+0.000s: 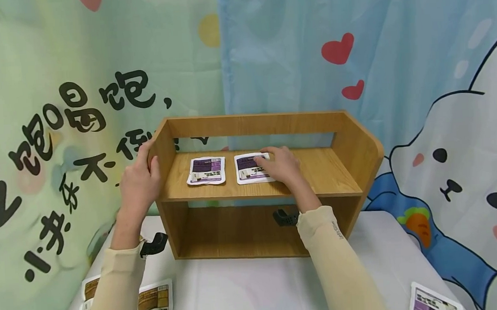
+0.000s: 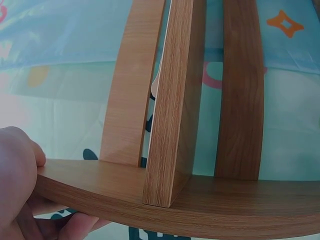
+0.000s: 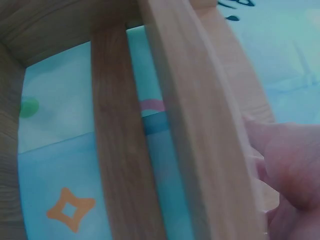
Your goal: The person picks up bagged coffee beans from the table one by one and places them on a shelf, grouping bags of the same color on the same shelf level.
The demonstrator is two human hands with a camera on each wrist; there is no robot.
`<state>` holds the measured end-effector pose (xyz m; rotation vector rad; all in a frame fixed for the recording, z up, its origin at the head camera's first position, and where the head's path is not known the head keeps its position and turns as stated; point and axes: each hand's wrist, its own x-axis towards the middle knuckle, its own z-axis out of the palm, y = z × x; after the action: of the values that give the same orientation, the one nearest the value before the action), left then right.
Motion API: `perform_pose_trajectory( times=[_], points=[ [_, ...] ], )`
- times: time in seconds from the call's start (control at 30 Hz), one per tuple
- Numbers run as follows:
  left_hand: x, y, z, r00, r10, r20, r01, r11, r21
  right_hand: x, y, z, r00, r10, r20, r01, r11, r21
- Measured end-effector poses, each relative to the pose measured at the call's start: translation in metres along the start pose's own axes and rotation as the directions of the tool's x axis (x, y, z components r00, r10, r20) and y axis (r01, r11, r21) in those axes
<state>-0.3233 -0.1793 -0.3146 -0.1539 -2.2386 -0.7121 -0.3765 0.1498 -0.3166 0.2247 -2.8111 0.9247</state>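
Observation:
A two-tier wooden shelf (image 1: 250, 188) stands on the white table. My left hand (image 1: 139, 182) grips the upper front edge of its left side panel; the left wrist view has the thumb side above the board (image 2: 95, 187) and fingers curled beneath. Two flat purple-and-white packets lie on the upper tier, side by side with a gap. Nothing touches the left packet (image 1: 207, 170). My right hand (image 1: 284, 166) pinches the right packet (image 1: 249, 170) near its back right corner, covering that part. In the right wrist view the shelf board (image 3: 200, 120) hides the packet and some fingertips.
Brown-and-white packets (image 1: 156, 304) lie on the table (image 1: 247, 291) at the front left, partly behind the left sleeve. Another purple packet (image 1: 434, 300) is at the front right. A printed curtain (image 1: 277, 55) hangs behind the shelf.

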Motion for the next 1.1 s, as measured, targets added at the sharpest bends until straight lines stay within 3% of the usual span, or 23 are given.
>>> perform_pose_trajectory(
  times=[0.17, 0.33, 0.63, 0.8, 0.93, 1.03, 1.1],
  points=[
    [0.001, -0.002, -0.004, 1.0, -0.007, -0.004, 0.007, 1.0, 0.01, -0.029, -0.001, -0.012, 0.996, -0.043, -0.077, 0.051, 0.992, 0.115],
    [0.0, -0.006, -0.011, 0.999, -0.036, 0.001, 0.036, 0.999, 0.03, -0.068, 0.004, -0.02, 0.987, -0.097, -0.126, 0.117, 0.979, 0.166],
    [-0.002, -0.009, -0.014, 0.999, -0.048, 0.016, 0.047, 0.999, 0.023, -0.147, 0.043, -0.028, 0.98, -0.052, -0.191, 0.082, 0.986, 0.148],
    [-0.002, -0.01, -0.012, 0.999, -0.05, 0.014, 0.05, 0.998, 0.026, -0.178, 0.074, -0.031, 0.987, 0.052, -0.152, -0.033, 0.992, 0.125],
    [-0.002, -0.009, -0.01, 0.999, -0.046, 0.016, 0.046, 0.999, 0.026, -0.197, 0.109, -0.04, 0.978, 0.172, -0.115, -0.161, 0.982, 0.099],
    [-0.002, -0.008, -0.008, 0.999, -0.033, 0.014, 0.033, 0.999, 0.025, -0.212, 0.143, -0.052, 0.951, 0.291, -0.102, -0.285, 0.956, 0.069],
    [-0.002, -0.007, -0.006, 1.0, -0.025, 0.012, 0.024, 0.999, 0.024, -0.223, 0.167, -0.061, 0.916, 0.387, -0.102, -0.384, 0.922, 0.048]
  ],
)
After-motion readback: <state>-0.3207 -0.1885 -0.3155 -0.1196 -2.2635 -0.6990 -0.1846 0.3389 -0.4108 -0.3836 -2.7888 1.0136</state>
